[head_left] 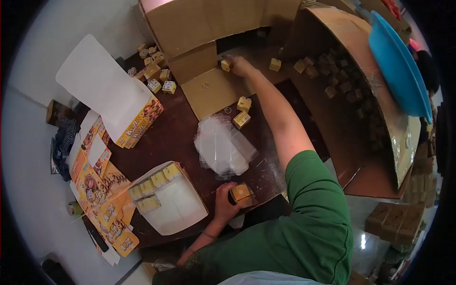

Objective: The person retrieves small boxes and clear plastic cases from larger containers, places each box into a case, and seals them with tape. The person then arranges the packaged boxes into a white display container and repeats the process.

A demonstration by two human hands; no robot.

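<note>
My left hand (225,205) is wrapped round a small yellow box (241,192) at the table's near edge. Clear plastic shows around that box. My right arm stretches far forward, and my right hand (241,67) grips another small yellow box (225,65) above the cardboard at the back. Between my hands lies a loose pile of clear plastic sleeves (222,147), with two small yellow boxes (242,119) beside it. To the left of my left hand, an open white carton (176,209) holds several small yellow boxes in rows along its far and left sides.
A large cardboard box (380,80) with many small boxes inside stands at the right, a blue basin (396,66) against it. An open printed carton (140,118) and flat printed cardboard (102,190) are at the left. More small boxes (154,71) are heaped at the back left.
</note>
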